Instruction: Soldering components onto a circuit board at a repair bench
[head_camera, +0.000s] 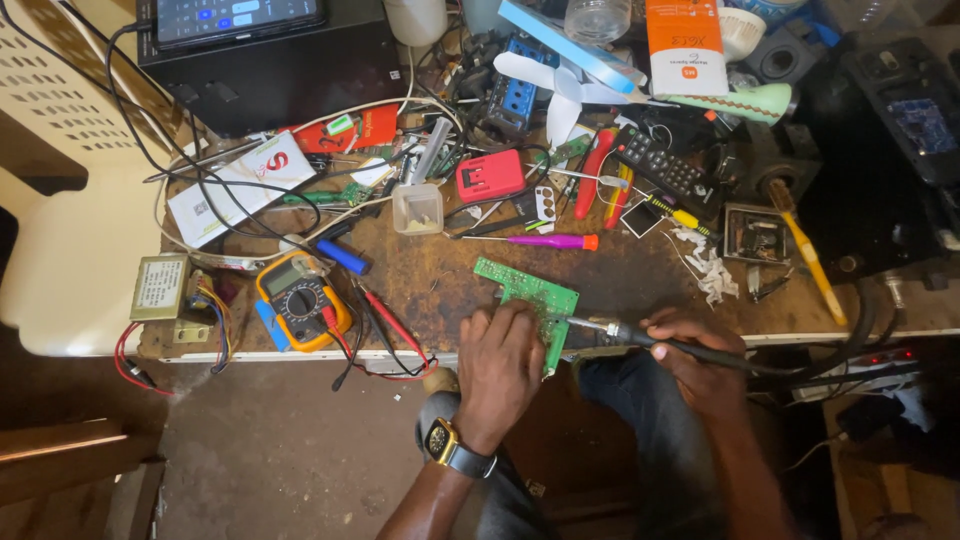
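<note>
A green circuit board (527, 292) lies near the front edge of the worn wooden bench (430, 285). My left hand (498, 365), with a watch on its wrist, presses down on the board's near end. A soldering iron (640, 338) with a black handle sits in my right hand (690, 350). Its metal tip touches the board's right edge.
A yellow multimeter (297, 300) with red probes lies at front left, beside a small transformer (160, 287). Behind the board lie a purple screwdriver (550, 241), a small clear tub (417, 208), a red box (490, 176), a remote control (660, 165) and tangled wires. At right lies a yellow toothbrush (808, 250).
</note>
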